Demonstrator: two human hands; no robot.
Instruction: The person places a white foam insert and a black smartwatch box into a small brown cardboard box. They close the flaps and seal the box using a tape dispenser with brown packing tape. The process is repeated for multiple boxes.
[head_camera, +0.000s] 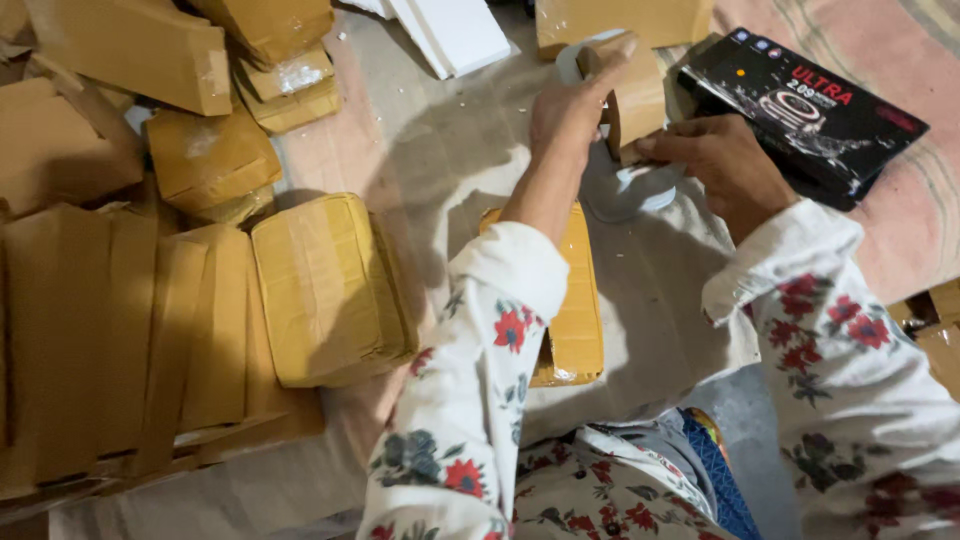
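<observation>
Left hand (568, 105) clamped over the top of a small brown cardboard piece (632, 95) standing upright at top centre, right hand (722, 160) pinching its lower right edge, a pale grey tape roll (630, 190) just below on the grey cloth (660, 290). Black glossy box (805, 115) with red and white print lying tilted just right of the hands; yellow-brown taped parcels: one squarish (325, 290) left of the left sleeve, one (578, 300) half hidden under that forearm, more stacked top left (210, 155), flat cardboard sheets (120, 340) at left edge. Thumbs and roll's far rim hidden; white slab (455, 35) cut off at top
</observation>
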